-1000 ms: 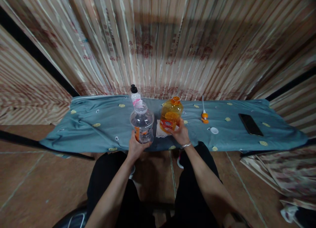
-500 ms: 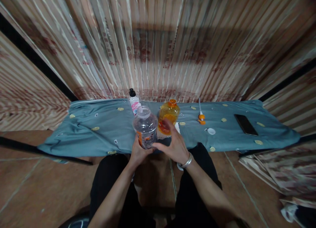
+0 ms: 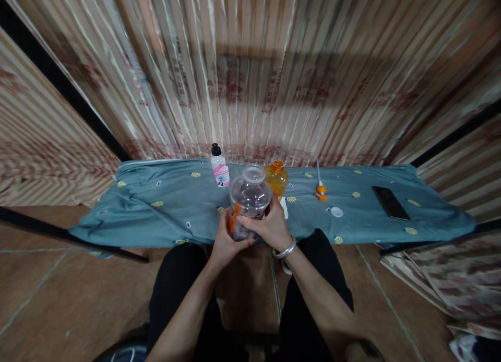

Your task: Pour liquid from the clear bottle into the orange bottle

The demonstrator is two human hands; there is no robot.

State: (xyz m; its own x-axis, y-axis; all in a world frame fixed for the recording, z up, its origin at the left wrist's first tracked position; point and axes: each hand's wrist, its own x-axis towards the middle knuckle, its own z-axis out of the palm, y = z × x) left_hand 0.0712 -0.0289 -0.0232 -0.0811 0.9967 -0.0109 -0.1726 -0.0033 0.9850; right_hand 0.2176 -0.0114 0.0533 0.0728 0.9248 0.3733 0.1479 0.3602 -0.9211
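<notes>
Between my two hands is a clear plastic bottle point(image 3: 250, 192) with an orange label and an uncapped mouth. My left hand point(image 3: 227, 242) wraps its lower left side, and my right hand point(image 3: 272, 223) grips its right side, thumb across the front. Just behind it to the right stands an open orange bottle point(image 3: 277, 179), partly hidden by the clear one. A small pink-and-white bottle with a black cap point(image 3: 219, 168) is behind to the left. Part of a white paper piece point(image 3: 284, 207) shows by my right fingers.
On the blue patterned cloth point(image 3: 156, 221) to the right lie an orange pump head with a tube point(image 3: 321, 190), a small white round cap point(image 3: 336, 212) and a dark phone point(image 3: 390, 202). Black frame bars point(image 3: 66, 88) and a striped curtain point(image 3: 250, 80) close in the bench.
My right hand has closed on the clear bottle. The bottle has shifted right and nearer to me, now covering more of the orange bottle and uncovering the pink-and-white one.
</notes>
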